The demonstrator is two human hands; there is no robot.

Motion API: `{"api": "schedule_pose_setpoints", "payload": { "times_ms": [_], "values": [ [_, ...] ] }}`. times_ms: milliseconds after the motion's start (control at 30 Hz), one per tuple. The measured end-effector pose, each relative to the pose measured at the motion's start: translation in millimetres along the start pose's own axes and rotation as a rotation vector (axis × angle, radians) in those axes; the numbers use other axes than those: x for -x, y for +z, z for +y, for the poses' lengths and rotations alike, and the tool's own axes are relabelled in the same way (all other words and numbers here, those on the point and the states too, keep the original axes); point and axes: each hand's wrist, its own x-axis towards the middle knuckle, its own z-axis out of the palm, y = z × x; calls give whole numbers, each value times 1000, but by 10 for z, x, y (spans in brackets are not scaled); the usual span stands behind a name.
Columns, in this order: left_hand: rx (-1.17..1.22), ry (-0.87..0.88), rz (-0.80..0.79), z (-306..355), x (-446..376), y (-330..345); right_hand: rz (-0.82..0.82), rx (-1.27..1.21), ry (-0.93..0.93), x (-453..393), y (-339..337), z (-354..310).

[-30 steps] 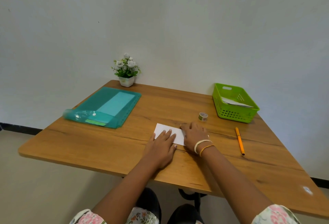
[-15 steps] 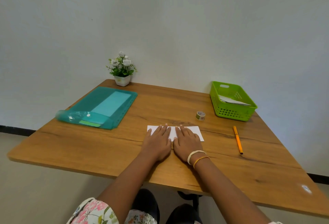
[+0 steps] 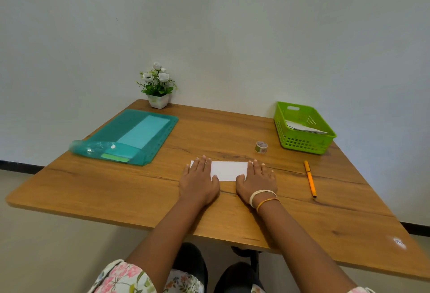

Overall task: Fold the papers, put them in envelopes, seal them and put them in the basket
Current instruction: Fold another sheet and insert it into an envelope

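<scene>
Folded white paper (image 3: 229, 171) flat on the wooden table (image 3: 232, 211), centre of frame; left hand (image 3: 199, 179) pressing its left end, fingers straight and together; right hand (image 3: 256, 179) pressing its right end, fingers straight, slightly spread. Green basket (image 3: 302, 142) upper right, holding white envelopes (image 3: 304, 128). Tape roll (image 3: 261, 146) near the basket, orange pen (image 3: 310, 178) at right, teal folder (image 3: 130, 136) at left

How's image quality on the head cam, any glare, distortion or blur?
Head view: soft even light, faint shadows; glare spot on the table near its right corner; wide-angle bowing at the table edges; hands and folded paper sharp.
</scene>
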Motion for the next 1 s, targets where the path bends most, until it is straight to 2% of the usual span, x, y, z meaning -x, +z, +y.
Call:
{"api": "schedule_pose_setpoints", "payload": {
  "times_ms": [33, 100, 200, 467, 667, 767, 867, 1000],
  "values": [
    [-9, 9, -6, -7, 0, -7, 19, 16, -12, 13, -15, -77],
    [-20, 38, -13, -26, -12, -16, 63, -9, -169, 66, -22, -244],
    [-14, 74, -25, -101, -39, -15, 17, -79, -394, 139, 10, -390],
    [10, 1, -4, -217, -25, -59, -15, -34, -179, -63, -21, 192],
    [10, -42, -5, -220, -20, -43, 6, 8, -102, -49, 10, 62],
    [-7, -45, 1, -211, -33, -31, 73, -14, -229, 82, 48, -153],
    [-11, -40, 2, -213, -32, -40, 33, -50, -365, 144, 68, -303],
    [3, -68, 11, -229, -16, -31, 21, -64, -276, 80, 41, -132]
  ]
}}
